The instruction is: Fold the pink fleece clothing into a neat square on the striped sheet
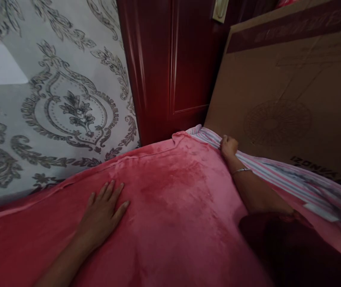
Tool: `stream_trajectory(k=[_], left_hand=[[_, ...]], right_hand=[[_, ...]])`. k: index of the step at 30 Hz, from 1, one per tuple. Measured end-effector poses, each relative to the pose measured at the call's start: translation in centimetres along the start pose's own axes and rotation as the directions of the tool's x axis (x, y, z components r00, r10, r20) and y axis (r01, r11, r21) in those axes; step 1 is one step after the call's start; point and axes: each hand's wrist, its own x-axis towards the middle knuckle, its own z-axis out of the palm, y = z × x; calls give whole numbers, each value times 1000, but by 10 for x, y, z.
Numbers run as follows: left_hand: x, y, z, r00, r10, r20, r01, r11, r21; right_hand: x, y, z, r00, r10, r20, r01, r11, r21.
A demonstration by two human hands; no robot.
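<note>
A plush pink-red blanket (170,199) is spread over the surface in front of me. My left hand (103,215) lies flat on it, fingers stretched and slightly apart. At the far right edge of the blanket, my right hand (229,146) is closed, with fingers curled at the border where the blanket meets a striped sheet (266,169). Which of the two cloths it grips is hidden by the hand. The striped sheet runs along the right side in pink, grey and white, rumpled toward the near right.
A patterned grey wall (74,115) rises behind the left edge. Beside it stands a dark red wooden door (188,59). A large cardboard box (278,87) leans along the right side, close to my right hand. White paper (2,63) hangs at upper left.
</note>
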Motion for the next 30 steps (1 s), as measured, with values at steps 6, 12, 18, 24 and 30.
stream_trajectory(k=[6, 12, 18, 24, 30], left_hand=[[0, 0, 0, 1000, 6, -10, -6, 1000, 8], [0, 1, -1, 1000, -8, 7, 8, 1000, 5], [1, 0, -1, 1000, 0, 12, 0, 1000, 3], [1, -1, 2, 1000, 9, -7, -9, 1000, 0], [0, 1, 1, 1000, 2, -3, -2, 1000, -1]], right_hand=[[-13, -21, 2, 986, -51, 156, 69, 991, -114], [-21, -26, 3, 971, -94, 221, 134, 975, -175], [-21, -26, -3, 975, -80, 205, 126, 967, -221], [-27, -41, -1, 914, -304, 269, 354, 921, -163], [-35, -45, 17, 645, -483, 592, 628, 776, -51]])
